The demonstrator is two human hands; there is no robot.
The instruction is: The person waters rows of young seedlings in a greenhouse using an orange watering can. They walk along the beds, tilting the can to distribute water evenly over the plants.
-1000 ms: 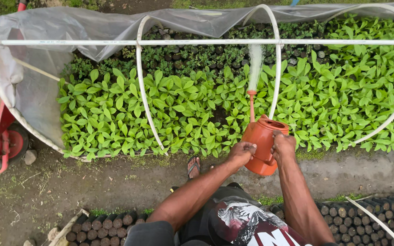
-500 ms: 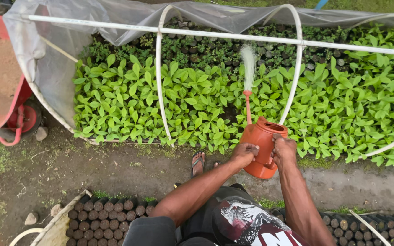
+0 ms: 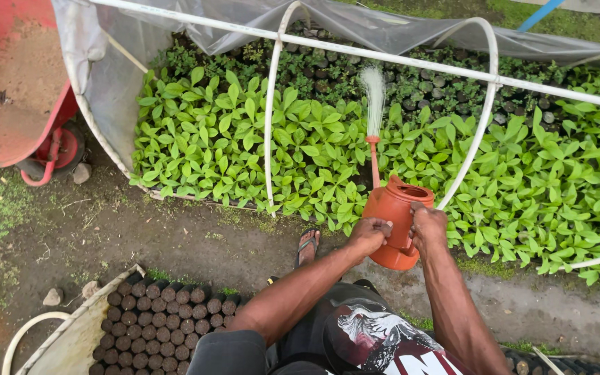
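Our left hand (image 3: 371, 232) and right hand (image 3: 428, 223) both clasp the orange watering can (image 3: 396, 221), held tilted over the near edge of the seedling bed (image 3: 244, 139). Its spout (image 3: 373, 156) throws a fine spray onto the leaves beneath the white hoops (image 3: 269, 125). We judge watering is mid-pass; the next sweep calls for a steady tilt along the row.
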